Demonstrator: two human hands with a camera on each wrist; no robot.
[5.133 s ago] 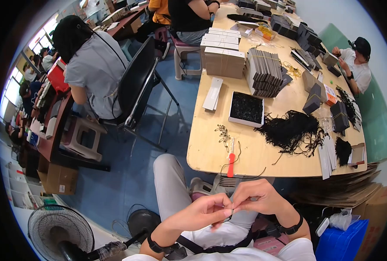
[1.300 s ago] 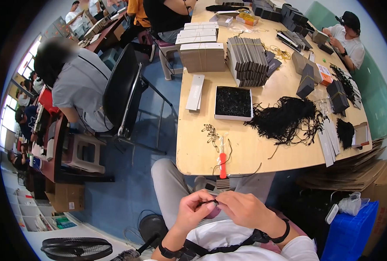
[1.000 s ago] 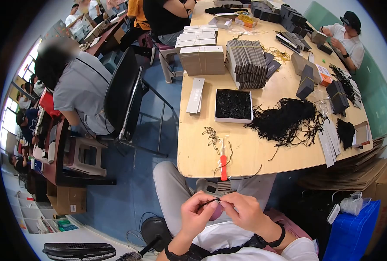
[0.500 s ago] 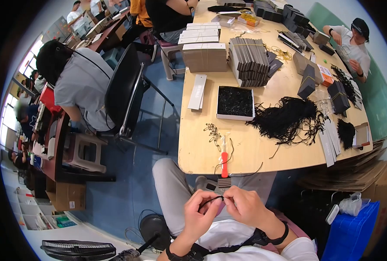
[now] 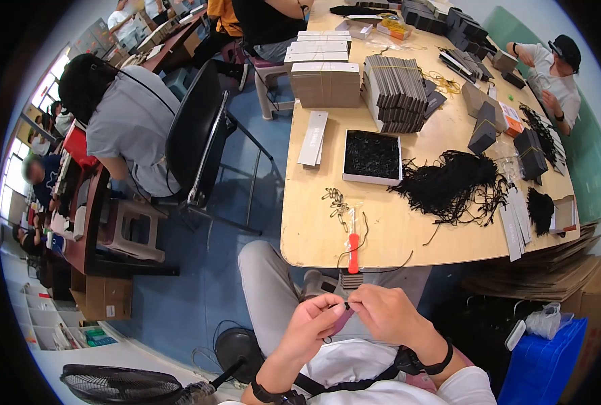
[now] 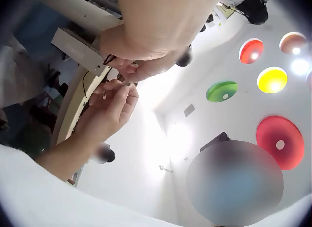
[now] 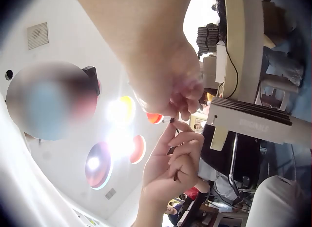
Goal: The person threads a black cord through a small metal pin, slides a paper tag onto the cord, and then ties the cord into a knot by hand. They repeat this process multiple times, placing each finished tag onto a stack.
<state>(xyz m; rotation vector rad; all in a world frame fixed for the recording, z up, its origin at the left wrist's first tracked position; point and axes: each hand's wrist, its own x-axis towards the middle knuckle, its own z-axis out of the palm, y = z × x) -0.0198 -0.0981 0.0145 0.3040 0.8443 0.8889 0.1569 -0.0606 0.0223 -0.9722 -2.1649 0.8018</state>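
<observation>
In the head view both hands meet in front of the lap, below the table edge. My left hand [image 5: 309, 322] pinches a thin black cord [image 5: 346, 306] between thumb and fingers. A small loop shows below its palm. Fingertips of my right hand [image 5: 389, 314] pinch at the same cord, right against the left fingertips. In the right wrist view a tiny metal loop [image 7: 167, 121] with a black end shows where the hands meet; the left hand's other fingers [image 7: 183, 163] curl around more cord. The fingers hide most of the cord.
On the table [image 5: 314, 236] lie a red-handled tool [image 5: 353, 253], metal pins [image 5: 334, 202], a box of black pieces [image 5: 372, 156] and a heap of black cords [image 5: 452, 189]. Grey cards [image 7: 258, 119] are stacked near the table's edge. A fan [image 5: 121, 386] stands left.
Half a second ago a stretch of black cord showed along my left fingers; now only a short bit shows between the fingertips. Both hands stay together over the lap. The head view has shifted slightly.
</observation>
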